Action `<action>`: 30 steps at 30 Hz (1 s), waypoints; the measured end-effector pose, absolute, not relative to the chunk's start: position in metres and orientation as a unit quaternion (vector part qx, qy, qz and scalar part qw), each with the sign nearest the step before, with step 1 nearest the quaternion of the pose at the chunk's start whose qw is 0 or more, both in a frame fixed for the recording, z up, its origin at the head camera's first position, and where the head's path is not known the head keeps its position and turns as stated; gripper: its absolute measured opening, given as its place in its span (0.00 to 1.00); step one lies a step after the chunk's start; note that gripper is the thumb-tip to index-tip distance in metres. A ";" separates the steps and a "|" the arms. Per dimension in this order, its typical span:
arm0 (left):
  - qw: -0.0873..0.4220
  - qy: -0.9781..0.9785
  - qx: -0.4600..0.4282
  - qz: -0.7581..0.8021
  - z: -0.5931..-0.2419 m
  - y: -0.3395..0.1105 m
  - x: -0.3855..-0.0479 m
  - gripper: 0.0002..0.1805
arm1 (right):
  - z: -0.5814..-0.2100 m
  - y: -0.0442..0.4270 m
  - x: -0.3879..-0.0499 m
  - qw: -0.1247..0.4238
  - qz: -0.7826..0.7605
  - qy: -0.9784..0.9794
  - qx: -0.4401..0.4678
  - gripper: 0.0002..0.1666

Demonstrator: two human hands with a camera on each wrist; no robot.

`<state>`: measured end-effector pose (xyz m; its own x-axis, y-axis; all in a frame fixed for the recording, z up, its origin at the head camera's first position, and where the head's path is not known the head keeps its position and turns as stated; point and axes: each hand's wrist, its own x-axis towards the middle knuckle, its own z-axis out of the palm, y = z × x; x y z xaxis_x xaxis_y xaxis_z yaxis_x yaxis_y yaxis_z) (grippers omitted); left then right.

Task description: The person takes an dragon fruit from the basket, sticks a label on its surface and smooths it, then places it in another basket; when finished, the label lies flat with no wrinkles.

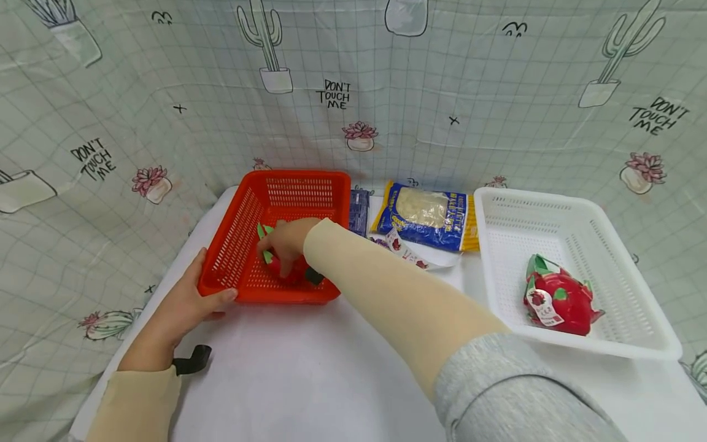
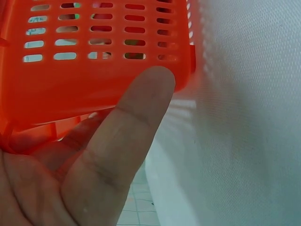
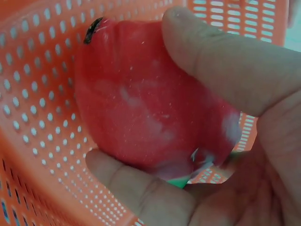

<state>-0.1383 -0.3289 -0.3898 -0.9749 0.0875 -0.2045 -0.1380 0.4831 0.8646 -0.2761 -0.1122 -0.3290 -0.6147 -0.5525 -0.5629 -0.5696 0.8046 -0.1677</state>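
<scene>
In the head view a red basket (image 1: pixel 293 296) stands at the left of the table. My left hand (image 1: pixel 179 307) grips its front left corner; in the left wrist view the thumb of that hand (image 2: pixel 113 146) lies along the basket wall (image 2: pixel 70 89). Inside the basket my right hand (image 1: pixel 289 241) holds a red fruit with green tips (image 1: pixel 274 264). The right wrist view shows the fruit (image 3: pixel 146 99) between the thumb and fingers of the right hand (image 3: pixel 225 136). Another red fruit, labelled (image 1: pixel 569 301), lies in a white basket (image 1: pixel 635 307) at the right.
Between the baskets lie a blue and yellow food packet (image 1: pixel 425 215), a strip of printed labels (image 1: pixel 409 252) and a dark blue item (image 1: pixel 359 212) beside the red basket. A patterned cloth (image 1: pixel 414 92) hangs behind the table.
</scene>
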 end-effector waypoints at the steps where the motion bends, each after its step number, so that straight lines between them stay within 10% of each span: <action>1: 0.111 0.854 -0.013 0.508 -0.390 -0.328 -0.138 0.66 | -0.329 -0.110 -0.276 0.312 0.003 0.900 -0.306 0.40; 30: 0.110 0.883 -0.037 0.455 -0.386 -0.326 -0.138 0.67 | -0.262 0.035 -0.156 0.007 -0.331 0.911 -0.244 0.41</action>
<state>-0.1378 -0.3258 -0.3860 -0.9729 0.0353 -0.2285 -0.1655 0.5835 0.7951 -0.1565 0.0350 -0.2618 -0.8805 -0.4501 0.1485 -0.4405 0.6617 -0.6067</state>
